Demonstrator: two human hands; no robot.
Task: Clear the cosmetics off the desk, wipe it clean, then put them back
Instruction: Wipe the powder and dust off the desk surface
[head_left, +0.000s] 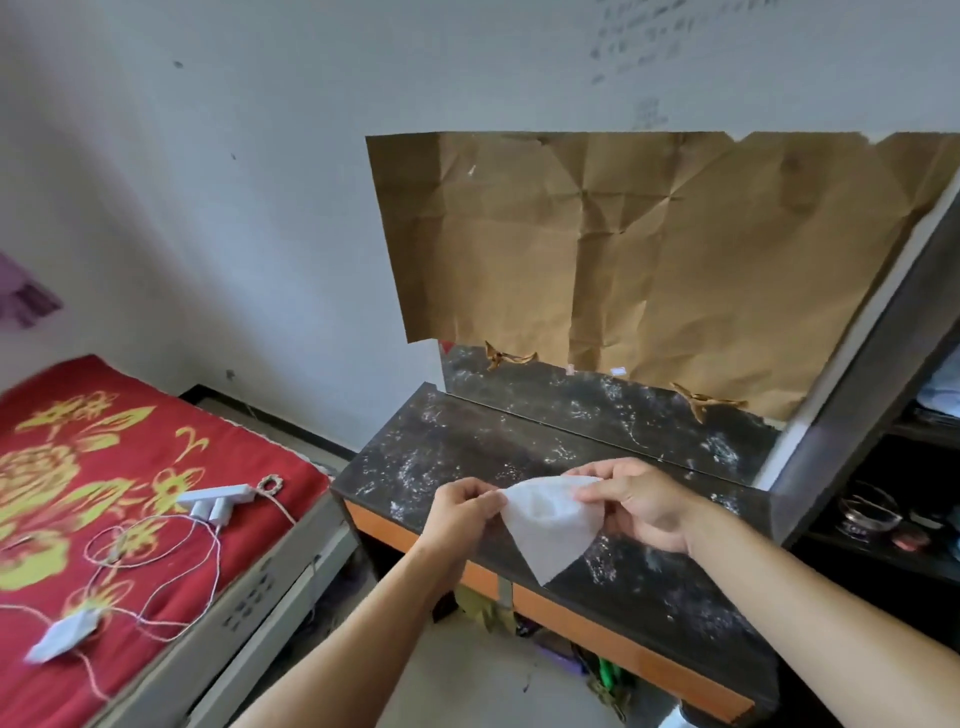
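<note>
A white tissue (549, 522) hangs between both my hands, just above the front part of the dark marbled desk top (447, 441). My left hand (462, 512) pinches its left corner and my right hand (641, 506) grips its right edge. The tissue is partly folded into a rough triangle, point down. The desk top carries whitish smears and dust, and no cosmetics stand on it.
Crumpled brown paper (649, 260) covers a mirror (597, 400) at the back of the desk. A dark shelf unit (883, 519) with small items stands to the right. On the left, a bed with a red floral cover (78, 493) holds a white power strip (218, 501) and cables.
</note>
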